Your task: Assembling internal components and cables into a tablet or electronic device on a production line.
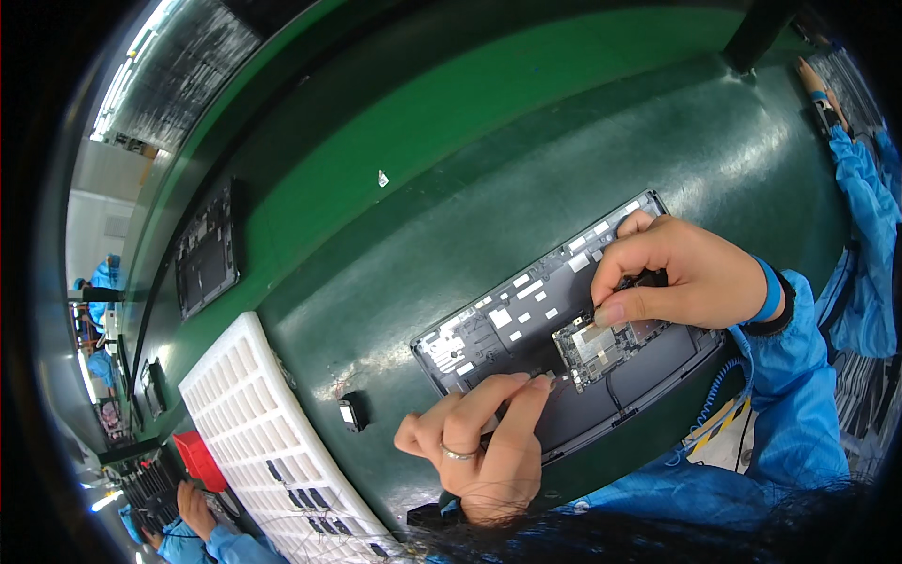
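A flat dark device housing (564,282), likely the shell of a tablet or laptop, lies open on the green bench with white and silver patches inside. Over its right half is a circuit board (594,350) with a silver shield. My right hand (681,277) pinches the board's upper edge between thumb and fingers. Beside the board's lower left corner, the thumb and forefinger of my left hand (484,442) come together over the housing. Whatever sits between those fingertips is too small to make out. A thin black cable (615,393) runs below the board.
A white foam tray (246,395) with many pockets, several holding small black parts, stands at left. Near it are a small black part (353,412) and a red bin (199,461). Another housing (209,249) lies further left. Co-workers' arms (860,179) show at the edges.
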The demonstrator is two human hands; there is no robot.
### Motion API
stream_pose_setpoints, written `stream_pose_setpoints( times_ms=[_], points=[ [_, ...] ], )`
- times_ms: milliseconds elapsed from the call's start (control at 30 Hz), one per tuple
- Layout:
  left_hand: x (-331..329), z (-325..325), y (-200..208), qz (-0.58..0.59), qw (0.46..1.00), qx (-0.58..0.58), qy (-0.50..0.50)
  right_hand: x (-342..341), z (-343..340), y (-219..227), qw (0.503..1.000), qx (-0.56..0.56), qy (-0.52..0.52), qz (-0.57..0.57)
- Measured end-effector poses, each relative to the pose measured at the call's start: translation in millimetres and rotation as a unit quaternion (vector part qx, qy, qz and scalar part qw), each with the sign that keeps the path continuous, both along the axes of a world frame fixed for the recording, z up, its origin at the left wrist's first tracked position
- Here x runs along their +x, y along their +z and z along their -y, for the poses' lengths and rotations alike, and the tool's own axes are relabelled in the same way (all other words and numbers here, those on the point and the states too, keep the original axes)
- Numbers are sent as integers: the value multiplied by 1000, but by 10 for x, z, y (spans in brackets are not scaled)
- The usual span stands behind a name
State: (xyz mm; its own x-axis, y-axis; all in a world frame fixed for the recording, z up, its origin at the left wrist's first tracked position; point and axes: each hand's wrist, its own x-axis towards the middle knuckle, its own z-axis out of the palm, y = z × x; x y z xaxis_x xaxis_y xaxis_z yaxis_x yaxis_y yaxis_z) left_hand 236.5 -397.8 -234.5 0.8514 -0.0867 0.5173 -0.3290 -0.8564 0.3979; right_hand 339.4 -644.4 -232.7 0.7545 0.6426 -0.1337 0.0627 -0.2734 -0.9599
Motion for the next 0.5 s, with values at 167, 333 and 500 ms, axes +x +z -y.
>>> stream_pose_setpoints(
  times_ms=[167, 333, 500],
  points=[
    [-32, -108, -62, -15, 1000, -9, -26, -18, 40, 22, 999, -35, -6, 41],
    [-15, -199, -98, 20, 998, 44, -34, -49, 12, -59, 991, -73, -15, 110],
    [-11, -153, -127, -1, 995, 59, -79, -9, 73, -91, 990, -67, 11, 123]
  ],
)
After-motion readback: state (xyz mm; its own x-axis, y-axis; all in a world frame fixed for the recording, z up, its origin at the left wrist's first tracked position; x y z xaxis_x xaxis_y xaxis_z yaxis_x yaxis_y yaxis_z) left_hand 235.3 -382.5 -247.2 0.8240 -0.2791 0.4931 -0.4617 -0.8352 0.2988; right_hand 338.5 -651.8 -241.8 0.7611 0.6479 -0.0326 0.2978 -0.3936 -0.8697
